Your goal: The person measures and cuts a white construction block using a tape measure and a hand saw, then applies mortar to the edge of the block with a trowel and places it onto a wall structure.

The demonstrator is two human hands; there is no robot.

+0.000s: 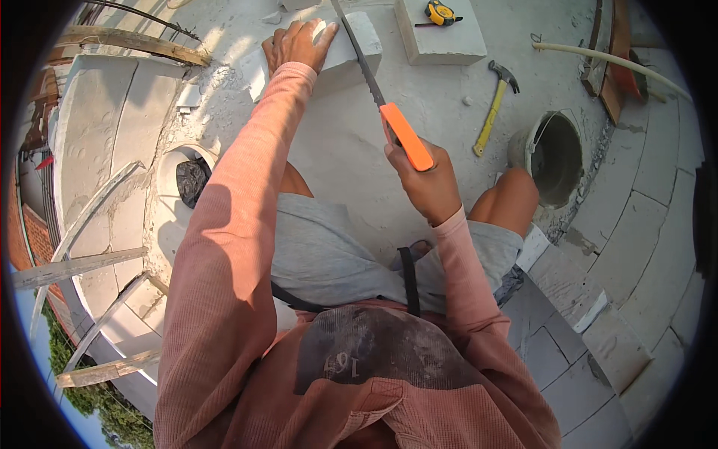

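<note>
On the dusty floor [336,150]: white block [340,56] sits up front, kinda chunky, with a saw [382,103] lying across it; can't tell if the blade's actually bitten in.
Left hand [298,45]: planted on top of that block, fingers spread over it, not really wrapped round anything.
Right hand [430,183]: closed tight around the saw's orange handle, blade pointing away from the body.
Second block [441,45]: just right of the first, yellow-and-black tape measure [441,13] chilling on top.
Hammer [490,116]: yellow handle, flat on the floor near a grey bucket [557,168].
</note>
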